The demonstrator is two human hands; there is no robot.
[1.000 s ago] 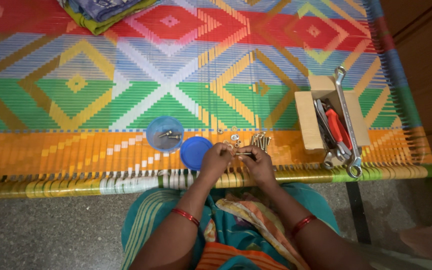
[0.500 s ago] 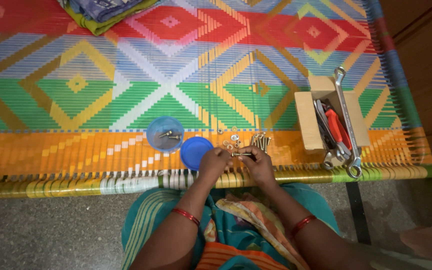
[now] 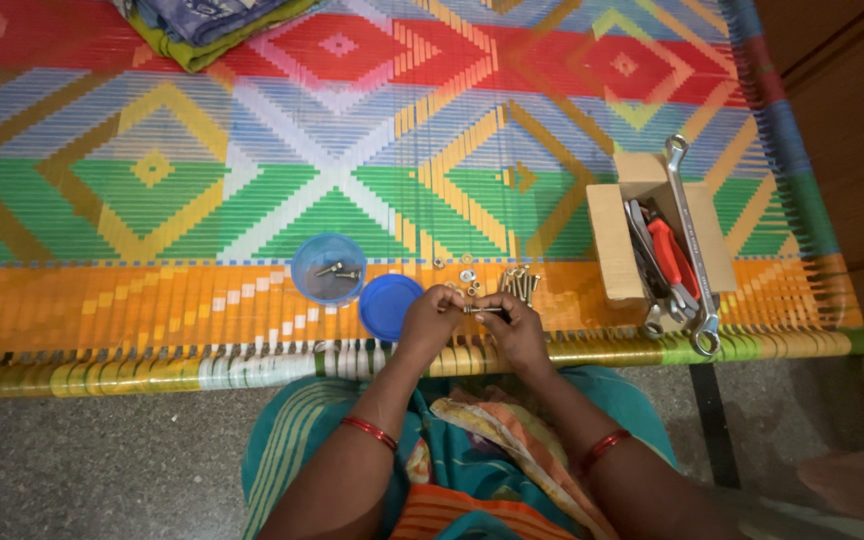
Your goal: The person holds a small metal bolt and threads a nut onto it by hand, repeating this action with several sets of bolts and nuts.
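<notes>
Holding a small silver bolt [image 3: 482,309] between them, the left hand [image 3: 430,322] and the right hand [image 3: 515,330] met at the near edge of the woven cot [image 3: 252,200]. The left hand's fingers pinched one end of the bolt and the right hand's fingers pinched the other end (whether a nut sat on it was too small to tell). Half a second earlier and a full second earlier the hands were in the same spot and the same pose, so almost nothing had changed. That made it look like slow, fiddly finger work on one bolt, not a reach for a new part.

Just beyond the right hand lay a little bunch of bolts [image 3: 519,283] on the orange stripe, with a few loose nuts and washers [image 3: 467,277] beside them. To the left sat a round blue tub [image 3: 328,269] with a couple of screws in it, and its blue lid [image 3: 390,306] lay flat just beside the left hand. Over on the right, well apart from the hands, stood an open cardboard box [image 3: 612,240] of tools, with a long spanner [image 3: 690,245] across the top and a red-handled tool [image 3: 670,255] inside. Folded cloth [image 3: 212,25] rested at the far edge.
</notes>
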